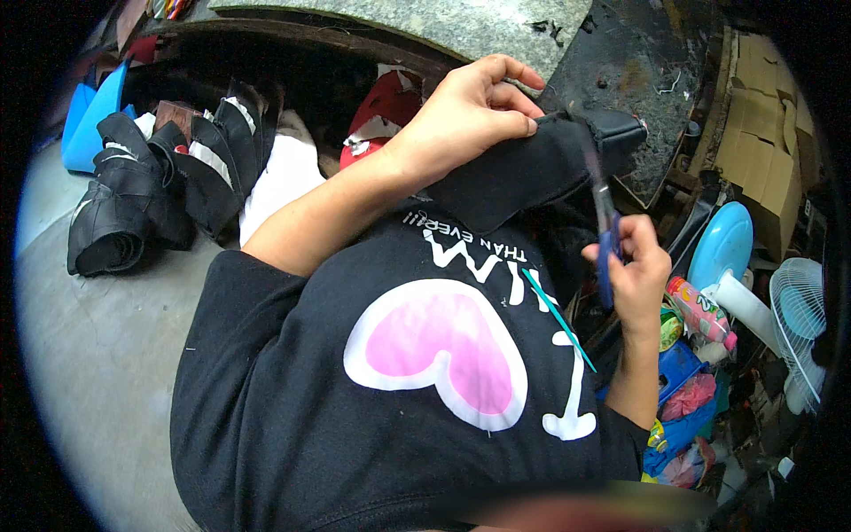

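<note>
My left hand (483,106) pinches the upper edge of a black stitched piece (519,173), which looks like leather or thick cloth, between thumb and fingers. The piece spreads down and right over the lap, with a folded, thicker part at its far right end. In my right hand (636,270) is a pair of scissors (605,235) with dark blue handles. Their blades point up toward the right part of the black piece and are blurred, so I cannot tell whether they touch it. A thin teal strip (558,319) lies across my black shirt.
Rolled and stacked black pieces (124,213) rest on a grey surface at left, beside a blue folded item (93,120). A grey slab (496,27) tops the dark bench ahead. Right are cardboard (758,142), a fan (798,301) and a pink bottle (700,310).
</note>
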Tool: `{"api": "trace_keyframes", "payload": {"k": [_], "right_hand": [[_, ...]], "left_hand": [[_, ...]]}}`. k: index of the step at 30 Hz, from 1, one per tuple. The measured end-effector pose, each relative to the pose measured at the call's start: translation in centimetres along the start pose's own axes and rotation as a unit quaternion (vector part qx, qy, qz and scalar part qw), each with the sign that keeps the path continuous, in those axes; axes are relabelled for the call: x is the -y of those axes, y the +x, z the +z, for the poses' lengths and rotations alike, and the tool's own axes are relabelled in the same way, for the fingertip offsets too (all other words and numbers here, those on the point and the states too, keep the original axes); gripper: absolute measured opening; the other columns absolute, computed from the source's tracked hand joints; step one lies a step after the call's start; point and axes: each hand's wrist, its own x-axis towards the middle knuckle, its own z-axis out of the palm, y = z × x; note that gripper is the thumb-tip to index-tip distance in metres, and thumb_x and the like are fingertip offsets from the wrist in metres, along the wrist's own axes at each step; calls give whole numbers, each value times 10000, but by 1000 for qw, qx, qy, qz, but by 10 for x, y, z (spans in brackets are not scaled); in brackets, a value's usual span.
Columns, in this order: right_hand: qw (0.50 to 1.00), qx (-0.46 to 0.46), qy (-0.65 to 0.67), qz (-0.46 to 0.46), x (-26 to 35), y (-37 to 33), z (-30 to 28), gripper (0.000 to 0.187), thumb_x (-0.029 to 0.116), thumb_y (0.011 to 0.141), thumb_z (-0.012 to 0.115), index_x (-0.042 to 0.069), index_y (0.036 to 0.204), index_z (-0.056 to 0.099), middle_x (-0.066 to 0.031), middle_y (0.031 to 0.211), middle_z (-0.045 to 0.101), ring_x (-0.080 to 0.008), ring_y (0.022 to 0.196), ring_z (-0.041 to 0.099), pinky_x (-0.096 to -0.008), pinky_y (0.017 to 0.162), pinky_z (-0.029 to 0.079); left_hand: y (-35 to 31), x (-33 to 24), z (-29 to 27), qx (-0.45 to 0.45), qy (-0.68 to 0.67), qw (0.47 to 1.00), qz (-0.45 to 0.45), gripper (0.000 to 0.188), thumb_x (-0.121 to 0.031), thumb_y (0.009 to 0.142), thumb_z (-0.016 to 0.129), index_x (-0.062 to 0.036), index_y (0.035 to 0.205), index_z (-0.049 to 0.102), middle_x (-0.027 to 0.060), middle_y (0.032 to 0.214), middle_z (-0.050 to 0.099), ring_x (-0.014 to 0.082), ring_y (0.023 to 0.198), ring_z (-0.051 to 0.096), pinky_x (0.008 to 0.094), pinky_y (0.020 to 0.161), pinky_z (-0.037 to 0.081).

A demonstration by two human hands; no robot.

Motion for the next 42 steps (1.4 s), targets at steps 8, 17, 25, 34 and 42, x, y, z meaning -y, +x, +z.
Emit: {"api": "trace_keyframes", "payload": {"k": [8,17,25,34,42], "right_hand": [[962,-132,238,2,-8,72,6,418,83,789,785,-5,1100,520,-48,941,613,-138,865,600,-272,811,489],[841,-122,522,70,-12,122,34,316,81,713,788,32,961,599,-22,873,595,-129,817,583,-238,772,448],[820,-97,558,83,-17,127,32,268,70,734,767,49,937,594,-22,859,602,-139,796,600,-255,756,473],[795,-124,589,81,-19,129,34,237,67,748,750,57,926,594,-31,854,610,-139,778,611,-259,746,496],[809,-88,579,51,-10,124,34,247,14,784,704,49,1010,609,-48,916,672,-165,813,661,-290,774,539]], "left_hand": [[4,-5,4,33,21,998,56,344,-30,857,631,-3,1198,598,52,960,662,85,862,617,208,798,489],[29,-17,-6,-62,357,913,188,179,-142,887,656,-9,1006,670,90,765,668,101,710,618,272,666,499],[38,-10,8,-148,384,843,345,98,-112,871,623,-18,889,605,172,779,644,351,731,654,403,647,513],[38,-17,14,-154,472,724,479,128,-92,789,703,-49,889,637,88,888,619,286,824,593,358,743,488],[46,0,22,-127,495,754,412,149,-140,725,752,-75,828,665,55,835,614,259,829,586,357,729,498]]}}
